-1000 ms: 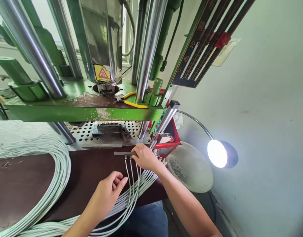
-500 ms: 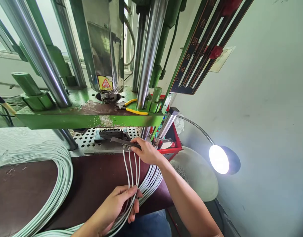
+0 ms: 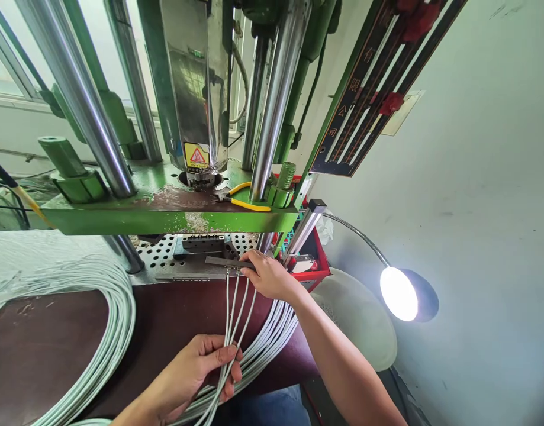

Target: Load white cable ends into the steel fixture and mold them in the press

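My right hand [image 3: 267,275] pinches the right end of a dark flat metal bar [image 3: 221,261], held just in front of the press bed. Several white cables [image 3: 229,305] hang from small metal ends along the bar's lower edge. Lower down, my left hand [image 3: 209,364] is closed round these cables, gathering them between thumb and fingers. Behind the bar, a dark mold block [image 3: 200,244] sits on the perforated metal bed [image 3: 158,254]. Part of the bar is hidden under my right fingers.
A green press plate [image 3: 174,222] spans above the bed, with yellow-handled pliers [image 3: 249,205] on top. Coils of white cable [image 3: 121,307] lie on the brown tabletop [image 3: 45,349]. At right are a red bin [image 3: 318,266] and a lit lamp [image 3: 399,294].
The bar has turned to lie more level. My left hand has shifted slightly left and down, drawing the cables closer together. The whole view has moved a little.
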`<state>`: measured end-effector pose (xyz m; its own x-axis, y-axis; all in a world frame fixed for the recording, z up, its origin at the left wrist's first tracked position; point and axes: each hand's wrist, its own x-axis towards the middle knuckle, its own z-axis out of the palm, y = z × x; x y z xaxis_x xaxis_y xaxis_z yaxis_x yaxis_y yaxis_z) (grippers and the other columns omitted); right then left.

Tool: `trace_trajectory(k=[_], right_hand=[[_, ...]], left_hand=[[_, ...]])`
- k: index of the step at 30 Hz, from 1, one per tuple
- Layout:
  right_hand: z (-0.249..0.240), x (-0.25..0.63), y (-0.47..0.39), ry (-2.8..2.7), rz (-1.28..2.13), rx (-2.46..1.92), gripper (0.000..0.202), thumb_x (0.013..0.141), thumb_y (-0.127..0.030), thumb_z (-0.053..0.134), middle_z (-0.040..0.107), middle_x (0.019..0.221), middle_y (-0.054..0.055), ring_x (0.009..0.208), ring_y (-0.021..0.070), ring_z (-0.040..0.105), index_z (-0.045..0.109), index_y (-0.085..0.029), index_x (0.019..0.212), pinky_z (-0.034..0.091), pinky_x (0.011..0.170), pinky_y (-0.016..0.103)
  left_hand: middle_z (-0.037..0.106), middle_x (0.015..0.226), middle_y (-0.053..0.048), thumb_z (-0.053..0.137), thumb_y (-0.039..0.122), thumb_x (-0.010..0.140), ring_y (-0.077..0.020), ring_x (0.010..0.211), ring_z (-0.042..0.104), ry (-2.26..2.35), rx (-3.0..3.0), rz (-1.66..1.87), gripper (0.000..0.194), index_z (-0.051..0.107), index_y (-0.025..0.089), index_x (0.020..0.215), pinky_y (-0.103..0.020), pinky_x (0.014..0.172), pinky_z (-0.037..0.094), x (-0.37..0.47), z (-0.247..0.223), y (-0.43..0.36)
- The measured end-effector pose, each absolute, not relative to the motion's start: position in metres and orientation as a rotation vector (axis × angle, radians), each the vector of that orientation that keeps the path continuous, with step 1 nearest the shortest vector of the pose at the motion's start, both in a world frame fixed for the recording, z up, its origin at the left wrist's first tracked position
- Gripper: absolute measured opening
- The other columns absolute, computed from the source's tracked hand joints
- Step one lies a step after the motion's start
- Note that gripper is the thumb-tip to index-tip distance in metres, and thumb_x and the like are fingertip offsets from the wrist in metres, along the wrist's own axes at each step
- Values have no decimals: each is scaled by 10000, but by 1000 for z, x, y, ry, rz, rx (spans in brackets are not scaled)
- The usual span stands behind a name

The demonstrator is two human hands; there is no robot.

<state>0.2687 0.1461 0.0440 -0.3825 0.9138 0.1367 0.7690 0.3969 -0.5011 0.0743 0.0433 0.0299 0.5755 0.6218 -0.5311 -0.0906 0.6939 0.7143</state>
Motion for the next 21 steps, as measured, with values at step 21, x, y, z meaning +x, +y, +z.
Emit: trace_trajectory(k=[21], right_hand=[[21, 184, 244, -2565, 250, -1591, 324, 958, -103, 386, 642, 1191, 174, 1118, 295, 590, 646, -127, 1150, 419, 978, 419]], left_hand=[[694, 633, -75, 641, 259, 771, -143, 484, 602, 991, 662, 697, 157, 644, 102, 778, -272, 513, 473, 42, 6, 140]])
